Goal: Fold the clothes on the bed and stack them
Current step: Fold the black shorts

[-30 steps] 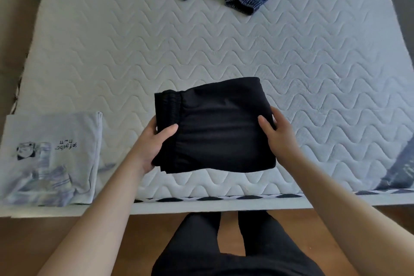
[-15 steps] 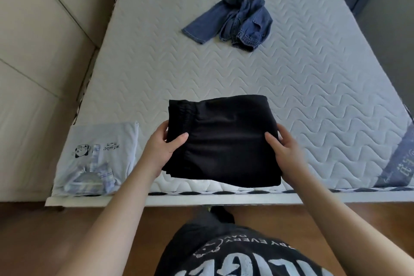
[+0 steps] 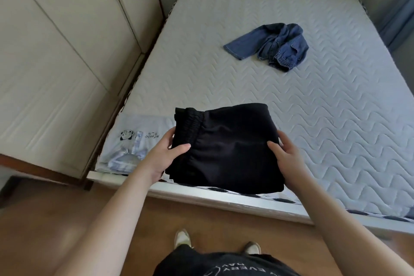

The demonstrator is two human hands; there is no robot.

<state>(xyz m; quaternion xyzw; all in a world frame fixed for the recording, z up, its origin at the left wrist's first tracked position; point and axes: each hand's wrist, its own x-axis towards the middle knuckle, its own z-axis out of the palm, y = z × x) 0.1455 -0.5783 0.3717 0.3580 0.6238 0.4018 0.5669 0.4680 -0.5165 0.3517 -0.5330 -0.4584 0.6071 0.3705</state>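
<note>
Near the bed's (image 3: 336, 141) foot edge, at about 6 o'clock on the mattress, the folded black trousers (image 3: 226, 150) were held up w/ both hands. The left hand (image 3: 164, 155) gripped the left side just below the elastic waistband, thumb on top, fingers tucked out of sight beneath. The right hand (image 3: 287, 160) gripped the right side likewise, thumb over the top face, fingers under. Both grips were closed on the cloth, not slack.

Handling, as a judgement: soft, light fabric, several layers thick, no stiffness of its own. It would likely sag or slip open if held by one edge only, so support from underneath at both sides, as seen, looked the sound hold. The thick waistband end at 10 o'clock of the bundle probably weighed a bit more than the rest.

Rel. to the grips, the bundle lay between the two hands, spanning them, its near edge hanging over the bed's rim.

Just left, at 9 o'clock from the trousers and partly hidden behind the left hand, lay a folded pale blue printed shirt (image 3: 139, 139) on the mattress corner, prob. the stack's base. Farther off at about 1 o'clock, well apart, a denim garment (image 3: 275, 46) lay crumpled and unfolded.
</note>
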